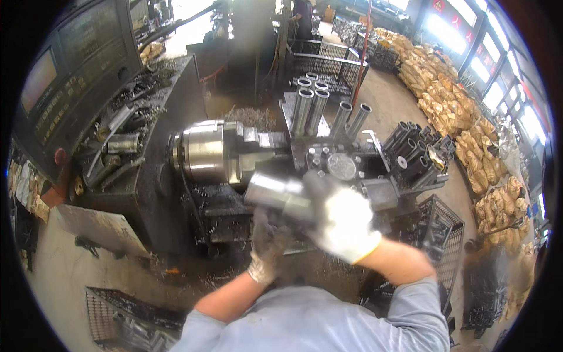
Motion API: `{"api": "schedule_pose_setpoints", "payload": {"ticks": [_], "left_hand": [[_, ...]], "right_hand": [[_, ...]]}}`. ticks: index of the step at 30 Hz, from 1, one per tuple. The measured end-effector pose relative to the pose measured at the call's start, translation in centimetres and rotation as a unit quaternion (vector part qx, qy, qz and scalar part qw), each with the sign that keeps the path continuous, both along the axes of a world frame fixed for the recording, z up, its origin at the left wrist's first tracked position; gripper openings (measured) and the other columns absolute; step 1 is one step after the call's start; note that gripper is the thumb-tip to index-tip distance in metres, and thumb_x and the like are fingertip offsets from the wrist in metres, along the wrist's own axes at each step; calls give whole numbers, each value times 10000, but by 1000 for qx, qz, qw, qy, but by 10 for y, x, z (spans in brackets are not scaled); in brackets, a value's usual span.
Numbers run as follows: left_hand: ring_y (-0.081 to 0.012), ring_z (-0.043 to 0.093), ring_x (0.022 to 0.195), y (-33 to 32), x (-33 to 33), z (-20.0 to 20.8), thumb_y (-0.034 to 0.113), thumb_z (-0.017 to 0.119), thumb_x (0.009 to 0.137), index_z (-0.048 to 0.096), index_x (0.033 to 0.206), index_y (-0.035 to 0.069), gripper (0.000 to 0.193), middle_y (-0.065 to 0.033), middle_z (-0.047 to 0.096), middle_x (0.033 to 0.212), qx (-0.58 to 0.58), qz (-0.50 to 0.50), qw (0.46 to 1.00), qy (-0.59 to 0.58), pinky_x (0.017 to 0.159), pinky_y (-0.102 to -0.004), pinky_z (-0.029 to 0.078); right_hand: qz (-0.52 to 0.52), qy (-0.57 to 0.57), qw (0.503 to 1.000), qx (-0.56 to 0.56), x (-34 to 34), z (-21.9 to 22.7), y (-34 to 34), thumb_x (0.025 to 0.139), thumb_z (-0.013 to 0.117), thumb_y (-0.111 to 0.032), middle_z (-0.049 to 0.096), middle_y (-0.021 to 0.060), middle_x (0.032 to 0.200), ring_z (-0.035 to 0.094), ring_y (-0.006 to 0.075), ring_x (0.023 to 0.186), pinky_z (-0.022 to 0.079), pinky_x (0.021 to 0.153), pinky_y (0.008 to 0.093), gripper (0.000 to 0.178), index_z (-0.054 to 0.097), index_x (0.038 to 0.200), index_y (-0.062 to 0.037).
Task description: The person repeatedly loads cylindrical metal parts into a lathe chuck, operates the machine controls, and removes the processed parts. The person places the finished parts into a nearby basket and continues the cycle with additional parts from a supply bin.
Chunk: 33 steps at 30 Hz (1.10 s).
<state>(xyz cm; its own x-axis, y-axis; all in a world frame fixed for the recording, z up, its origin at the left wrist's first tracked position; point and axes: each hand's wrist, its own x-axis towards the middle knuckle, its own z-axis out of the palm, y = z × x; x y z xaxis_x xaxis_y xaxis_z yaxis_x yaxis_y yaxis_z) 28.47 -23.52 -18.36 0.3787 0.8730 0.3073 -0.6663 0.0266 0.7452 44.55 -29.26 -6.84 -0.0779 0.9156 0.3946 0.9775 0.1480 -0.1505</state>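
- A person in a light grey shirt (pixel 305 320) stands at a lathe, both hands gloved and raised in front of the body.
- The right hand (pixel 345 220), in a white glove with darkened fingers, has its grip closed around the right end of a shiny metal tube (pixel 271 190); motion blur hides the separate fingers.
- The left hand (pixel 268 243), in a grimier glove, is just below the tube; from here I cannot tell how far its grip is open or whether it touches the metal.
- The tube is tilted slightly, its left end higher, in front of and just below the big steel chuck (pixel 205 149).
- Beyond the hands, a cluster of bright tubes (pixel 303 111) stands upright on the machine.
- To the right, darker tubes (pixel 413 146) lean together in a bunch, near a wire-mesh basket (pixel 454 249).
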Motion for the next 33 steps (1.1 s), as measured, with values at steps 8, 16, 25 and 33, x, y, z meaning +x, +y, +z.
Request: {"api": "schedule_pose_setpoints", "payload": {"ticks": [8, 16, 25, 33], "left_hand": [[-269, 697, 1053, -24, -16, -94, 234, 795, 948, 655, 1314, -10, 462, -119, 710, 1186, -429, -50, 863, 262, 885, -474, 587], [-327, 682, 1201, -44, -38, -154, 525, 472, 1092, 629, 1383, 69, 563, -134, 717, 1293, -463, -85, 879, -71, 1071, -513, 532], [-279, 752, 941, -14, -39, -82, 325, 893, 872, 465, 1498, 37, 812, -149, 746, 1131, -44, 74, 923, 374, 819, -412, 644], [-261, 768, 1025, 45, 52, -67, 240, 996, 725, 623, 1324, 35, 735, -158, 765, 1157, 238, 211, 804, 502, 911, -393, 644]], "right_hand": [[-59, 277, 879, -384, -1, -193, -43, 742, 852, -530, 752, 272, 1123, 763, 392, 1001, 614, 854, 455, 775, 679, 1298, -17], [66, 451, 792, -406, 31, -251, -53, 705, 865, -444, 745, 257, 1161, 742, 360, 1046, 585, 921, 418, 902, 585, 1446, -12], [-26, 503, 845, -180, 87, -157, -60, 828, 814, -139, 768, 125, 970, 770, 214, 845, 638, 764, 351, 272, 716, 1058, -32], [-173, 86, 927, -321, 88, -166, -94, 843, 755, -315, 775, 179, 1015, 769, 354, 938, 623, 826, 470, 456, 704, 1216, -58]]}}
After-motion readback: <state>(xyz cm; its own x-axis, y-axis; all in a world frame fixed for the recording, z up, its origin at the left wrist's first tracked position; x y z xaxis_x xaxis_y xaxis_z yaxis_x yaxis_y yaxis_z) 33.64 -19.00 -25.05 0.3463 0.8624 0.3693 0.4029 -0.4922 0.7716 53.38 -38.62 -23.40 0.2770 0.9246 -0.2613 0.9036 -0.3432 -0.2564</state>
